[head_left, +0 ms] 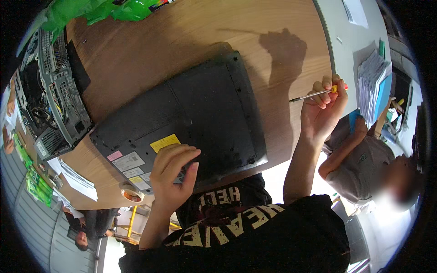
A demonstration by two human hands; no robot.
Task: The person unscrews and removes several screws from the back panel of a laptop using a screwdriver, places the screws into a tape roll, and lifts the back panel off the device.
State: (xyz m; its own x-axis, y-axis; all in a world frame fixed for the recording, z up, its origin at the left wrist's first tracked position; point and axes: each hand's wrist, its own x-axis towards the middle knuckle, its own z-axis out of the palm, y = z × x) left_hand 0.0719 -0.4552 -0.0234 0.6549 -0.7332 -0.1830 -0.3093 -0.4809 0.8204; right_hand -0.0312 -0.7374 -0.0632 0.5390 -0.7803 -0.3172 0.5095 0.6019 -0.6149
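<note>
A black laptop (207,107) lies bottom side up on the wooden table, its base panel and small screw holes facing me. My left hand (170,175) is over its near edge, beside a yellow label (165,143). The fingers are bent, with a gap between thumb and forefinger and nothing seen between them. Raised off to the right of the laptop, my right hand (324,107) grips a screwdriver (314,95). Its yellow and red handle sits between thumb and fingers, and the thin metal shaft points left, apart from the laptop.
An opened computer case (59,95) with bare metal frame and cables stands at the left. Green plastic packaging (100,10) lies at the far edge. A tape roll (132,194) sits near the front edge. Paper stacks (371,84) and another person (359,164) are on the right.
</note>
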